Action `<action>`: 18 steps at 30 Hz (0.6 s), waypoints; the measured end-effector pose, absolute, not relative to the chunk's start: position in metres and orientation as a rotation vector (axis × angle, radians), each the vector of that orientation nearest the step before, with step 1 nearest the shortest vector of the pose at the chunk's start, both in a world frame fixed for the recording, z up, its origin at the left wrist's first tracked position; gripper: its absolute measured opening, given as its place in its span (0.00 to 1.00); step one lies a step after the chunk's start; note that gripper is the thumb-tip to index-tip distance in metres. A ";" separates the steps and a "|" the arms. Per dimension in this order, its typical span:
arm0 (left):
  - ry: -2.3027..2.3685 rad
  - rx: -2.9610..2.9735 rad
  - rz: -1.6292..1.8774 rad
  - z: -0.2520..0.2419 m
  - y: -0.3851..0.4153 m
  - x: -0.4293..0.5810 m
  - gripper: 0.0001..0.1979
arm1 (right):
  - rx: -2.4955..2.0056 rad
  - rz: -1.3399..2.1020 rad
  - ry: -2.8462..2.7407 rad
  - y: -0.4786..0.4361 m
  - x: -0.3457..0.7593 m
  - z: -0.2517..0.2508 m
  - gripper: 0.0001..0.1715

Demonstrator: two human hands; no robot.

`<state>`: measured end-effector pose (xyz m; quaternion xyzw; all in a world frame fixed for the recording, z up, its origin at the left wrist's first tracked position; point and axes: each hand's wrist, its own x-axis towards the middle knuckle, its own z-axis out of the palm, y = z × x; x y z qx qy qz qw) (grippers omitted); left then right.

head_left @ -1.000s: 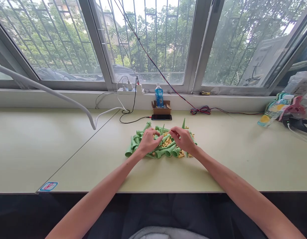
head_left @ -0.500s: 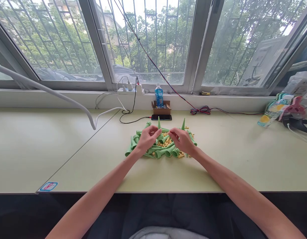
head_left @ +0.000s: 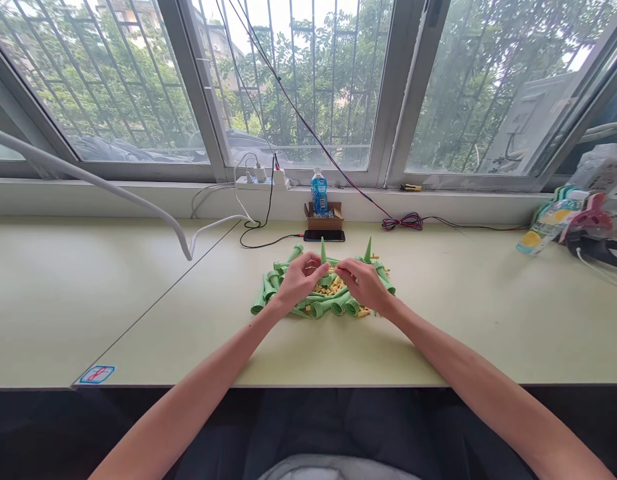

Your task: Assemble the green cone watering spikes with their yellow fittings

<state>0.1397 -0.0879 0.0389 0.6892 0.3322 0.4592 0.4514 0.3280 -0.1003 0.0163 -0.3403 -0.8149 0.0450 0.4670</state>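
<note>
My left hand (head_left: 303, 277) is closed in a pinch around a green plastic spike (head_left: 323, 251), whose pointed tip stands upright above the fingers. Right beside it, my right hand (head_left: 359, 279) pinches a small yellow piece (head_left: 333, 269) against the spike's side; the fingers hide most of it. Beneath both hands spreads a pile of hollow green spikes with wide threaded ends (head_left: 338, 307), lying in a rough ring. Loose small yellow pieces (head_left: 330, 287) fill the middle. Another green spike (head_left: 368, 249) points upward behind my right hand.
A phone (head_left: 324, 236) on a cable lies behind the pile, before a small cardboard box (head_left: 324, 223) with a blue bottle (head_left: 319, 192). A white bent tube (head_left: 181, 241) reaches in from the left. Bundled wire (head_left: 403, 222) and a clear bottle (head_left: 551, 223) are farther right.
My right hand has moved slightly left, bringing its fingertips up to the spike. The spike in my left hand has shifted a little to the right.
</note>
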 end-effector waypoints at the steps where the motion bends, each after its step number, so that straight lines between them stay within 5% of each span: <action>1: 0.822 1.705 1.134 0.039 -0.088 0.140 0.17 | -0.834 0.112 -2.001 -0.101 0.328 0.016 0.11; 18: 0.819 1.839 1.189 0.037 -0.088 0.140 0.15 | -0.858 0.162 -1.961 -0.104 0.323 0.019 0.13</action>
